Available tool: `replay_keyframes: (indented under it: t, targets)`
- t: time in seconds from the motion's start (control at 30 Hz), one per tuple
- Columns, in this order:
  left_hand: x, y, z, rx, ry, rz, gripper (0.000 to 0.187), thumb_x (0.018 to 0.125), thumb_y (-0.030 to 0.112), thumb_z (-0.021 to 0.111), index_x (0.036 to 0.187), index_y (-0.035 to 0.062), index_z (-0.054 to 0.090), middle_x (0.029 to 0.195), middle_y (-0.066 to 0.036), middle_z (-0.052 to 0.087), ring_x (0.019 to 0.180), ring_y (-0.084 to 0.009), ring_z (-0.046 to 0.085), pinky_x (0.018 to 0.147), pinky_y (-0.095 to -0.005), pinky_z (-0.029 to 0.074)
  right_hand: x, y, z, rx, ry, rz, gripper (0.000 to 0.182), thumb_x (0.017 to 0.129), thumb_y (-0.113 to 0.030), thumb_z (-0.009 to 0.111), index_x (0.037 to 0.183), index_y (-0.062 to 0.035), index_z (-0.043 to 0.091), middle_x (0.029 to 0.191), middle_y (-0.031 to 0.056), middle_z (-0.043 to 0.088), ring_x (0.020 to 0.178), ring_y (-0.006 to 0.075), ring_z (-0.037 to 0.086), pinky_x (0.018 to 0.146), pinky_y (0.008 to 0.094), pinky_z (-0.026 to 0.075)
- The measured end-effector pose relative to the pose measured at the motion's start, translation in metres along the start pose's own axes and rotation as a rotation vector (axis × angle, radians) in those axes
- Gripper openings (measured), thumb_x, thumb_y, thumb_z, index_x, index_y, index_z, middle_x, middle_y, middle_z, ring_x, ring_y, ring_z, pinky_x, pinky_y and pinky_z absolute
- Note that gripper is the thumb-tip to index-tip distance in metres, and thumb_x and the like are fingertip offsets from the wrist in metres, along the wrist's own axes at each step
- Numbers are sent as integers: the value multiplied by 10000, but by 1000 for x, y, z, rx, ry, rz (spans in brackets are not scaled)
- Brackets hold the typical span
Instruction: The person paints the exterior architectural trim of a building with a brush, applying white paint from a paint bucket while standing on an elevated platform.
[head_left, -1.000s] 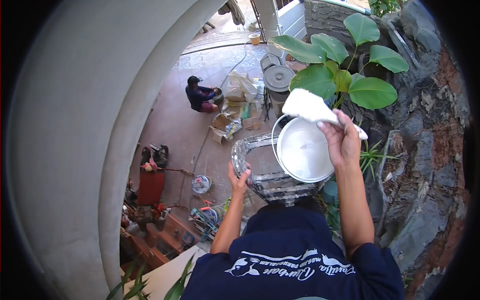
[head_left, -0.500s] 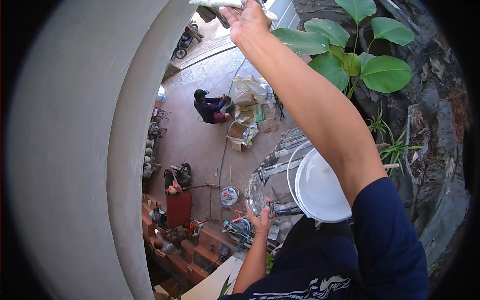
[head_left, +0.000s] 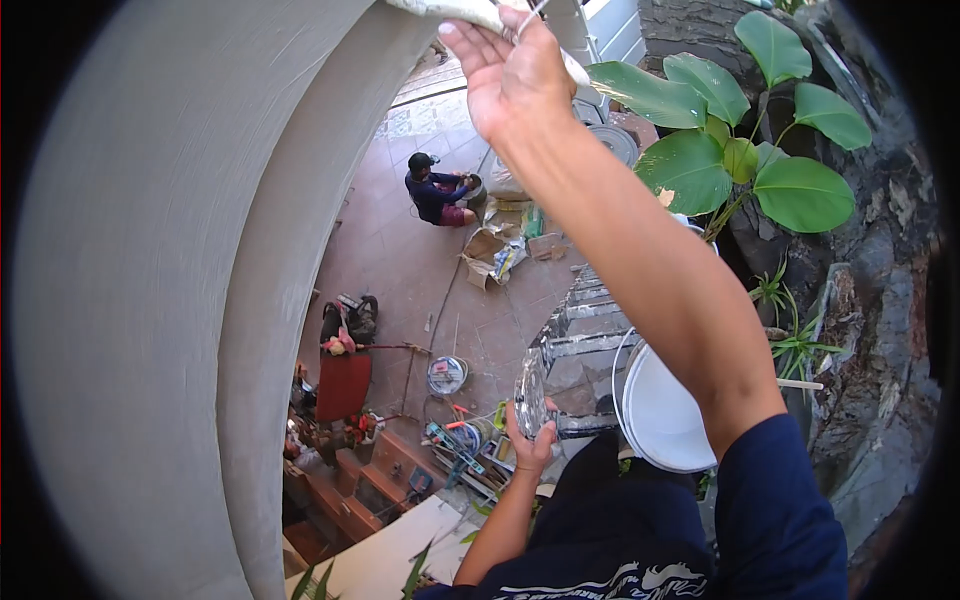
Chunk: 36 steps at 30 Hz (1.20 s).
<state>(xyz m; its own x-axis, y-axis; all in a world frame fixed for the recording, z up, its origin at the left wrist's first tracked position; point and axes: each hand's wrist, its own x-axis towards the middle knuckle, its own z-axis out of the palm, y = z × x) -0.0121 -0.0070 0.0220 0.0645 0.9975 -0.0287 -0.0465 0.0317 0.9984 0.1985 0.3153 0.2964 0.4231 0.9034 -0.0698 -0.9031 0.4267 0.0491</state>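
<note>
White paint brush (head_left: 478, 13) is held between the thumb and fingers of the right hand (head_left: 515, 85), raised beside the grey wall (head_left: 285, 210), contact indeterminable; the left hand (head_left: 530, 440) clasps the spattered ladder (head_left: 580, 346). The bucket (head_left: 662, 415), partly hidden by the right forearm, shows no visible fastening and could tip if knocked. A loosened pinch could drop the brush towards the person (head_left: 430, 195) below.

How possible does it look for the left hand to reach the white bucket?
Probably yes: the white bucket is close to the left hand, its near side uncovered, but the hand must first release the ladder.
</note>
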Motion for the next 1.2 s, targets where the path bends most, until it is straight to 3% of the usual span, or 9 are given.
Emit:
replay_keyframes:
  t: [0.03, 0.3, 0.37, 0.47, 0.67, 0.77, 0.93, 1.0, 1.2]
  targets:
    - [-1, 0, 1, -4, 4, -5, 396, 785, 92, 643, 1115, 33, 432, 946, -81, 607, 606, -72, 518, 537, -219, 446, -26, 3, 4, -31, -10, -1, 307, 925, -127, 574, 1148, 69, 494, 1084, 241, 602, 997, 371, 643, 932, 485, 558]
    - [-1, -19, -5, 211, 44, 193, 403, 813, 106, 643, 1172, 21, 480, 945, -32, 598, 832, -125, 569, 790, -301, 482, -210, 56, -9, -240, -73, 133, 363, 914, -166, 597, 1196, 35, 488, 1152, 210, 619, 1052, 317, 645, 929, 430, 548]
    - [-6, -66, -7, -171, 104, -138, 429, 808, 117, 649, 1195, 15, 494, 934, -34, 606, 830, -128, 571, 786, -302, 481, -256, 66, -14, -279, -95, 173, 401, 928, -177, 586, 1252, 13, 446, 1155, 206, 618, 1061, 313, 644, 929, 424, 546]
    - [-7, 14, 4, -4, 89, 3, 415, 782, 112, 648, 1157, 27, 491, 872, -35, 595, 785, -104, 549, 712, -271, 456, -326, 84, -20, -277, -154, 245, 357, 959, -152, 547, 1253, 8, 425, 1179, 214, 594, 1064, 330, 635, 928, 452, 545]
    - [-1, 2, 1, 114, 80, 78, 428, 750, 165, 650, 1130, 39, 498, 833, -22, 595, 755, -104, 551, 704, -266, 458, -423, 100, -34, -445, -393, 436, 304, 994, -101, 511, 1257, 17, 414, 1235, 209, 556, 1137, 277, 597, 969, 443, 532]
    - [2, 2, 0, 108, 84, 109, 387, 749, 160, 642, 1088, 43, 499, 832, -24, 598, 755, -105, 557, 710, -268, 461, -464, 121, -57, -619, -552, 407, 278, 951, -68, 587, 1190, 30, 485, 1200, 197, 609, 1066, 211, 623, 901, 318, 511]
    - [0, -1, 0, 99, 76, 118, 371, 751, 153, 640, 1073, 44, 490, 832, -28, 597, 752, -109, 560, 709, -274, 463, -480, 109, -48, -751, -815, 246, 233, 881, -80, 667, 1085, 10, 600, 1007, 191, 693, 780, 228, 686, 704, 294, 528]
    - [1, -1, 0, 83, 74, 136, 381, 751, 152, 643, 1081, 42, 489, 832, -30, 596, 751, -109, 560, 706, -276, 464, -481, 105, -40, -781, -857, 512, 205, 878, -87, 669, 1056, 5, 622, 929, 166, 698, 700, 199, 673, 641, 276, 515]
    - [1, -11, -3, 101, 79, 149, 539, 735, 174, 674, 1224, 33, 497, 783, -43, 604, 699, -144, 577, 653, -302, 470, -383, 91, -36, -902, -961, -77, 157, 840, -56, 704, 994, -29, 688, 975, 153, 721, 752, 164, 705, 665, 275, 560]
